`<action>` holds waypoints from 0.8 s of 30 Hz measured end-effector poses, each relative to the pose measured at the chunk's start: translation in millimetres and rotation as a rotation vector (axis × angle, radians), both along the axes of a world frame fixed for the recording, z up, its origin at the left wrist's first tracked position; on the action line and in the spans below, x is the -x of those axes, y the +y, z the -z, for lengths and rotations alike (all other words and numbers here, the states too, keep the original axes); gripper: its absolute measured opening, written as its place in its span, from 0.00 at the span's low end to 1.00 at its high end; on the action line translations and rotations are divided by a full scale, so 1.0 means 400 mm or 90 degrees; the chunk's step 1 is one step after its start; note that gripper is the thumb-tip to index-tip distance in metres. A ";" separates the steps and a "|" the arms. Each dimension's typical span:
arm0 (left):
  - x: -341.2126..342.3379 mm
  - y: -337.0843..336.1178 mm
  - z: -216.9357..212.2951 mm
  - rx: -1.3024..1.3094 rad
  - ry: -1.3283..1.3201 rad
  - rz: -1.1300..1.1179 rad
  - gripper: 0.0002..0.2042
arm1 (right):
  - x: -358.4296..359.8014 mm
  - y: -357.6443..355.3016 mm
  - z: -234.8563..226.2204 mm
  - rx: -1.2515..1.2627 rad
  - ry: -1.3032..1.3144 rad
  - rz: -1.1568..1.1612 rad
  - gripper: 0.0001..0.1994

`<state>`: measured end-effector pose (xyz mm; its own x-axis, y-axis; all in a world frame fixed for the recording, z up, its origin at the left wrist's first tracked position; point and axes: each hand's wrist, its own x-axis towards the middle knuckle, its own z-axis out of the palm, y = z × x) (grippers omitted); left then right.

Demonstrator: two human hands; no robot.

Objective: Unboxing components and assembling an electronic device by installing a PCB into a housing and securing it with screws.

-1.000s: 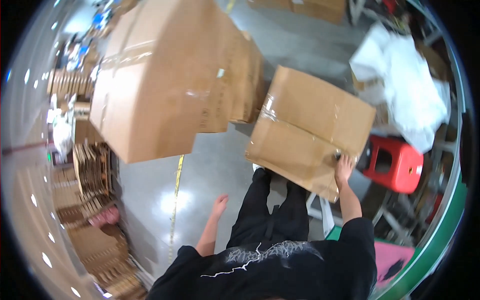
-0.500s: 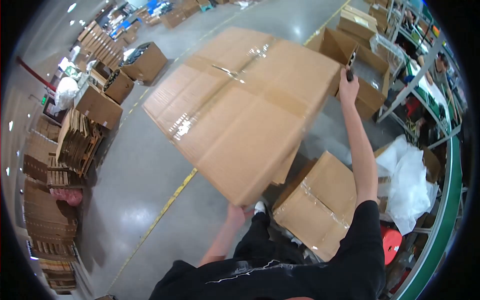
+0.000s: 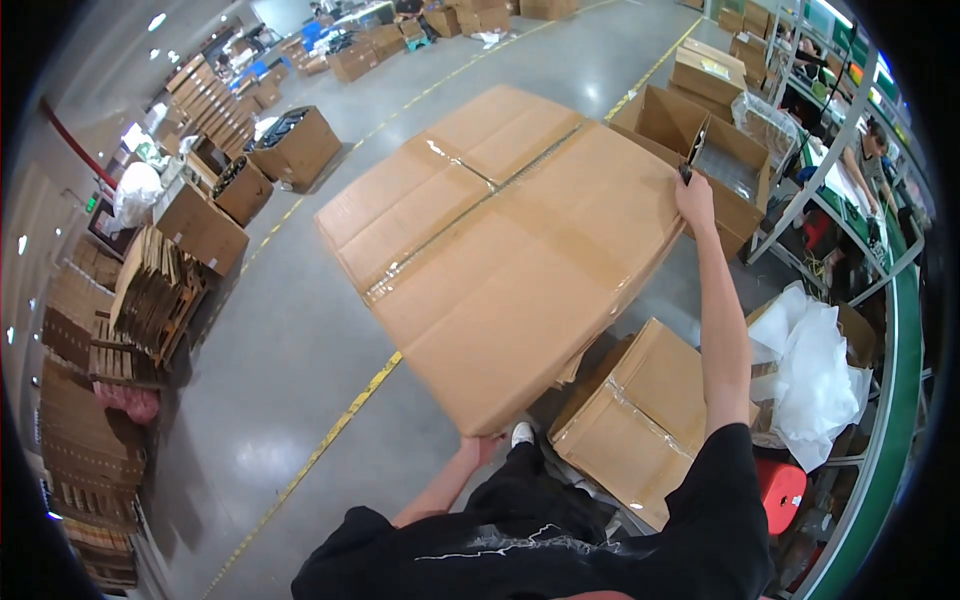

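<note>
A big taped cardboard box (image 3: 520,270) is tilted in front of me, its seams sealed with clear tape. My left hand (image 3: 483,448) grips it at the near bottom corner, with some fingers hidden beneath. At the box's far right edge, my right hand (image 3: 697,203) is closed around a black-handled knife (image 3: 686,174) with its narrow blade pointing up and away. That hand also rests against the box edge; whether it bears weight I cannot tell. Just right of my feet stands a smaller taped carton (image 3: 640,420).
An open carton (image 3: 735,165) lies beyond my right hand. White plastic wrap (image 3: 810,375) and a red stool (image 3: 780,493) are to the right, beside a green-edged bench (image 3: 905,400). Flattened cardboard (image 3: 150,290) is stacked on the left. A yellow line (image 3: 340,425) crosses the floor.
The big box has swung slightly lower and nearer, its top face turning a little. Both hands have moved with it, the right one coming down a bit.
</note>
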<state>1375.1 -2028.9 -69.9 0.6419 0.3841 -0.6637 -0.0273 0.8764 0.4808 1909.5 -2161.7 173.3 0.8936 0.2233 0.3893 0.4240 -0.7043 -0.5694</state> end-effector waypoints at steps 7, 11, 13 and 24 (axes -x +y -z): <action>0.188 0.157 0.062 -0.008 0.002 -0.107 0.24 | 0.341 -0.273 -0.042 -0.016 0.046 -0.041 0.14; 0.220 0.090 0.023 -0.080 0.141 -0.088 0.23 | 0.471 -0.445 -0.024 -0.116 0.114 0.019 0.13; 0.292 0.043 0.061 -0.101 0.090 0.017 0.23 | 0.527 -0.571 -0.011 -0.113 0.095 0.045 0.14; 0.293 -0.081 0.142 -0.471 -0.054 0.503 0.20 | 0.967 -1.174 0.200 -0.073 0.353 0.349 0.16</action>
<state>1257.9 -2061.2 -126.8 0.9163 0.1290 -0.3793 0.3593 0.1539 0.9204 1522.7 -2631.2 93.1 0.9352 -0.3200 -0.1516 -0.3340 -0.6548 -0.6780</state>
